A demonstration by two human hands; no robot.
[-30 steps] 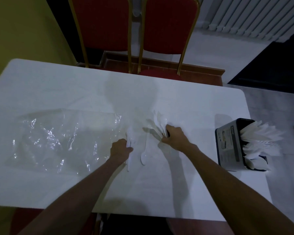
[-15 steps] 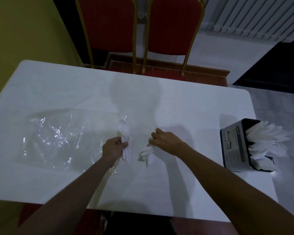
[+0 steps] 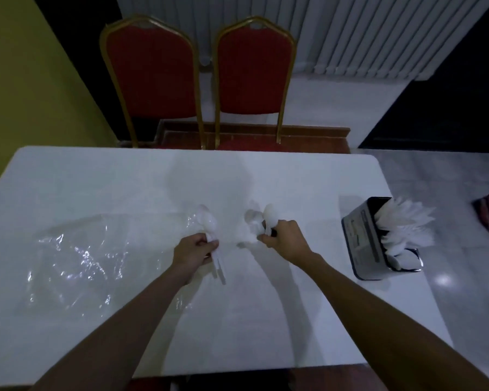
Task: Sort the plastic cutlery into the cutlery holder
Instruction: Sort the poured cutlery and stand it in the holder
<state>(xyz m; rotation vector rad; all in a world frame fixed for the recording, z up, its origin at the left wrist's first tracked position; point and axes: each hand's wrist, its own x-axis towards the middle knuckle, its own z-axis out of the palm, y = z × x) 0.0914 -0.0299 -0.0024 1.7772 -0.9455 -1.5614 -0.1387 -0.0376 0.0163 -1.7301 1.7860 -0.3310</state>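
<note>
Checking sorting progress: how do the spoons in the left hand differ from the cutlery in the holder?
The spoons are few; the cutlery in the holder is a big bunch. The spoons are gripped in the left hand near the table's middle; the cutlery stands fanned at its right edge. Both are white plastic.

Dining hall: red gold-framed banquet chairs [image 3: 153,71], white table [image 3: 96,187].

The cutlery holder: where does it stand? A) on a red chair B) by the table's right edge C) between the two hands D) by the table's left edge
B: the cutlery holder stands near the right edge of the table, beyond the right hand, with white cutlery sticking out of it.
</note>
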